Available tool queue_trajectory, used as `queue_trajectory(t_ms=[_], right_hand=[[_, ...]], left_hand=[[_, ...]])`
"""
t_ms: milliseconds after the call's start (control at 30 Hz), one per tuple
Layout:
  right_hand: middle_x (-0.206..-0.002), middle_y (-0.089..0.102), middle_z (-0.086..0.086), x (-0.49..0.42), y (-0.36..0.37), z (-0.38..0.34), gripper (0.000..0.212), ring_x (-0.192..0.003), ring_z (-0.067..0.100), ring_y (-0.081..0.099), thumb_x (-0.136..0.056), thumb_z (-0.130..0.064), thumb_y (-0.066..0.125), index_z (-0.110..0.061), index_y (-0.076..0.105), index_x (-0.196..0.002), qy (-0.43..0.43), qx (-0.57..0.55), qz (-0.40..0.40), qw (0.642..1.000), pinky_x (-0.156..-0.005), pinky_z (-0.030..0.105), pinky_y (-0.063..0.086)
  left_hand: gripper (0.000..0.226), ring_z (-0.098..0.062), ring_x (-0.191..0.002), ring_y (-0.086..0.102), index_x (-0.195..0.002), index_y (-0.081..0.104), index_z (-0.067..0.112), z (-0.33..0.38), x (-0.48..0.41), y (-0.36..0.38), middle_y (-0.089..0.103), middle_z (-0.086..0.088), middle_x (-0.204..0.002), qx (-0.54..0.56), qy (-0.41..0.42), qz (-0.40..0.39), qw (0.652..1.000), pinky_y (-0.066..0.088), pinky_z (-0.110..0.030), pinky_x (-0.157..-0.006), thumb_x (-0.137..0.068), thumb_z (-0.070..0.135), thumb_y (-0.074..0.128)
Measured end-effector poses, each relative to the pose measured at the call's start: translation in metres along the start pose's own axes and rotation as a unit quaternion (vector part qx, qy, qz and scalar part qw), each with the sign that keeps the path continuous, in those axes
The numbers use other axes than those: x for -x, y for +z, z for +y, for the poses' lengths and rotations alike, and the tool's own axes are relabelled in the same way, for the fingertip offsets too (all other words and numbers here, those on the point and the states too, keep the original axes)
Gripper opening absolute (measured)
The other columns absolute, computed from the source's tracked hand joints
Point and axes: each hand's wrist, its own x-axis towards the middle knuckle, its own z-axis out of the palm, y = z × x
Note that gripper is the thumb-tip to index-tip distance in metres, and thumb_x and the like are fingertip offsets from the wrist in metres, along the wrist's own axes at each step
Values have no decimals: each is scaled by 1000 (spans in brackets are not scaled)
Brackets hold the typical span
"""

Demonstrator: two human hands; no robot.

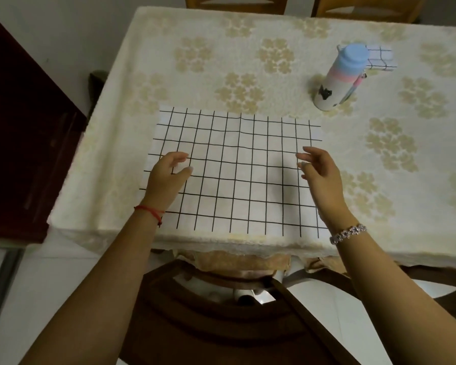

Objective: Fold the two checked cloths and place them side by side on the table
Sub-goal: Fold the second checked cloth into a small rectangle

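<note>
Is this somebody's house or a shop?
Most likely a home dining room. The table wears a flowery tablecloth, wooden chairs stand around it, and a drink bottle sits near the spread checked cloth.

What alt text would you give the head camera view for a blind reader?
Two open hands, left and right, hover over a flat checked cloth on a table. A bottle stands beyond, partly hiding a folded cloth.

checked cloths: 2 (234,175) (379,57); bottle: 1 (338,77); hands: 2 (169,175) (319,172)
</note>
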Motion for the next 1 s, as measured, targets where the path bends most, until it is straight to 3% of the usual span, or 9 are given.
queue_trajectory(t_ms=[100,233,367,467,767,1000], right_hand=[[-119,59,1,-11,10,16,33,-103,11,52,-90,-7,49,-14,52,-122,-13,76,-30,997,-77,11,45],[-133,50,5,-24,16,40,42,-125,20,41,-89,-12,52,-14,48,-130,-50,227,-92,968,-98,24,31],[-146,39,10,-34,20,59,50,-140,29,24,-89,-12,55,-12,41,-138,-94,338,-137,926,-114,36,19],[-152,30,6,-38,20,70,54,-144,28,16,-91,-20,53,-17,35,-142,-100,390,-158,902,-116,46,14],[-145,43,3,-39,14,88,50,-139,29,28,-93,-25,50,-19,37,-141,-116,450,-128,876,-111,54,20],[-120,62,11,-38,17,91,44,-115,35,53,-86,-19,62,-10,53,-129,-153,473,-57,866,-102,56,32]], left_hand=[[32,-17,-118,47,-116,59,9,-15,-16,10,57,-7,-124,-87,33,0,996,36,-25,-96,-84,10,60],[39,-30,-125,45,-119,57,5,-34,-35,20,55,-15,-129,-202,87,-13,975,35,-36,-106,-81,10,63],[54,-32,-142,22,-135,43,10,-43,-48,30,33,-14,-150,-283,100,-55,952,19,-48,-116,-85,16,62],[58,-31,-144,18,-140,36,13,-50,-54,35,27,-12,-153,-324,101,-82,937,16,-53,-116,-87,19,58],[49,-24,-144,18,-141,35,16,-66,-49,38,28,-5,-153,-380,81,-80,918,12,-54,-115,-94,26,46],[44,-30,-122,47,-132,47,15,-63,-39,41,53,-9,-132,-400,105,5,910,28,-49,-102,-90,27,53]])
